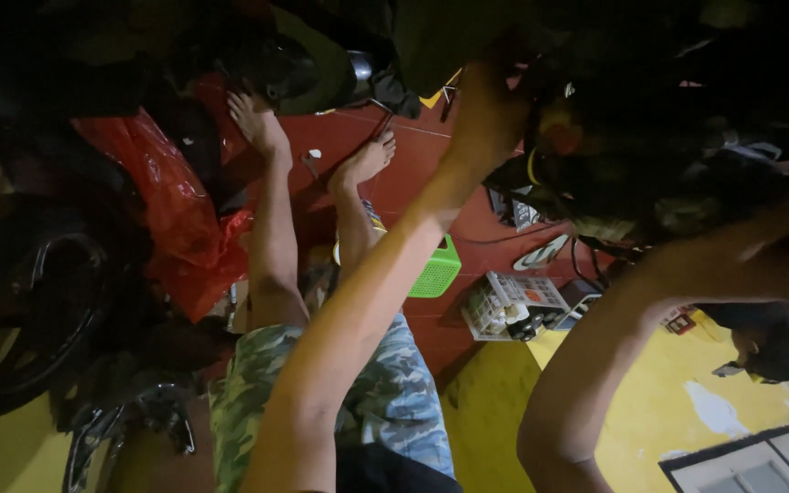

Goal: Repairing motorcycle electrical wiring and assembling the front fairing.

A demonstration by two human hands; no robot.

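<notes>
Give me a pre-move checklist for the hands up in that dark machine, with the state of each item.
1. Left hand in view: ok, raised against the dark machine.
2. Right hand seen: not ok, the forearm runs into the shadowed parts and the hand is hidden.
3. What the left hand grips: cannot tell, too dark.
4. Light on the work area: not ok, most of the machine is in shadow.
5. Floor around the feet: not ok, a red plastic bag, a green basket and a white parts tray lie close by.
6. Loose cables hanging under the machine: cannot tell whether they are clear of the arms.
</notes>
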